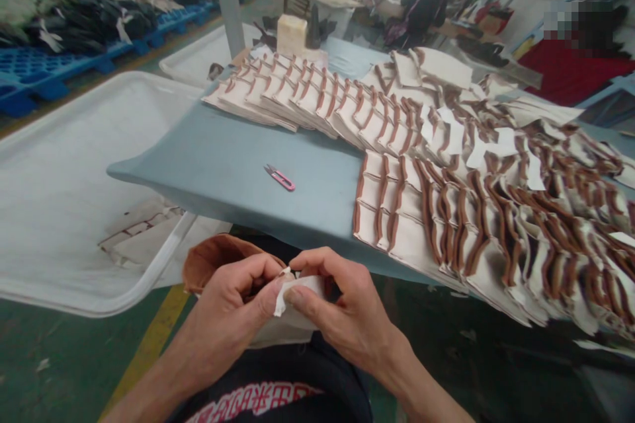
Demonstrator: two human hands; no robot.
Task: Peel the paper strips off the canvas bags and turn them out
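Over my lap, my left hand and my right hand meet at the edge of a cream and brown fabric piece. Fingers and thumb of each hand are pinched on the cloth, close to a small whitish tip between them. The brown part of the piece bulges out behind my left hand, and its cream part hangs below both hands. Some of the cloth is hidden by my fingers. On the blue-grey table in front lies a pair of pink thread snips, apart from both hands.
Overlapping rows of cream pieces with brown edging cover the right of the table. A large white tub stands at the left with cloth inside. Blue pallets hold dark bundles behind it. A person in red is at the right.
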